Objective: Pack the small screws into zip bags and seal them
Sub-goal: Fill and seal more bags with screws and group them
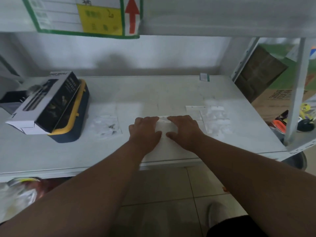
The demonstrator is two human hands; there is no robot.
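Both hands down flat on the white shelf (51,151): left hand (145,132) and right hand (184,130) press one zip bag (165,127) between them, fingers straight. At nine o'clock, bagged screws (109,128); at three, empty bags (212,117). Farther, at ten, a black box (51,101).

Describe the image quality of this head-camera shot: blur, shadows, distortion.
Head view: soft and motion-blurred throughout, so print on the black carton and the posted sign is unreadable; a diffuse shadow falls on the back wall; wide-angle bending curves the shelf edge; the clear zip bag under the left hand and right hand nearly vanishes against the pale surface.
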